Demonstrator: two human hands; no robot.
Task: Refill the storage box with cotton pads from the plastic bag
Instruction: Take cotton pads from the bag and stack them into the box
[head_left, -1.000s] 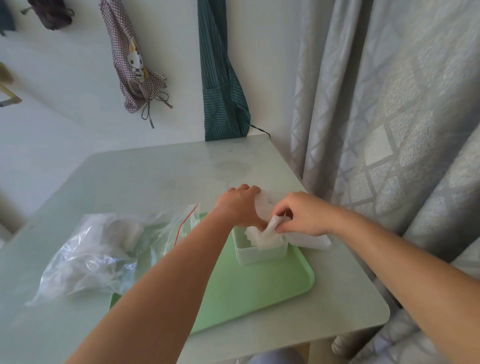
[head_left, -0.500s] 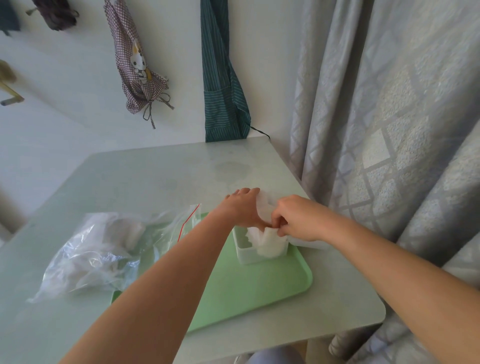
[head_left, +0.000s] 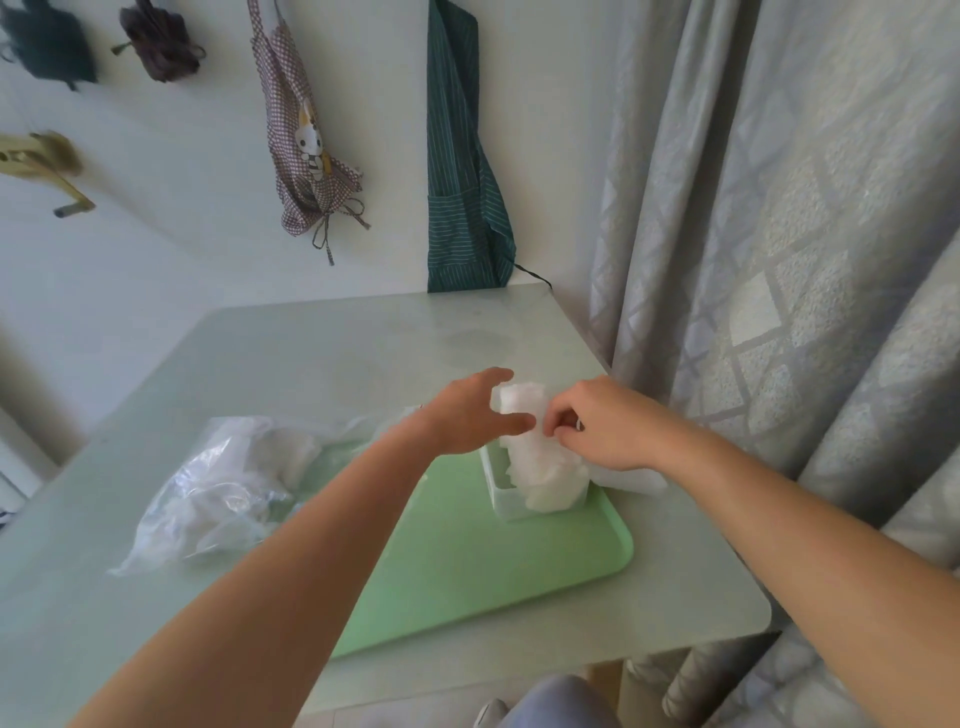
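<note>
1. White cotton pads stand as a tall stack. The lower end is inside the storage box, and the upper end sticks well above the rim, leaning a bit.
2. We mark the box at the far right corner of the green tray, which sits on the desk.
3. Left hand: fingers straight and spread, thumb and forefinger bracketing the stack's top. They touch it but are not curled round it.
4. Right hand: fingers curled, pinching the stack's right edge.
5. Plastic bag lies crumpled left of the tray and partly on it. There is more white inside — we can't tell how much.
6. Risk, our call: the stack is not seated, so if either hand lets go early it may topple or fan out over the tray.
7. Pushing down hard on skewed pads could jam them on the rim. It could also slide the light box toward the desk edge by the curtain.
8. White piece lies just right of the box — maybe its lid, we can't tell.
</note>
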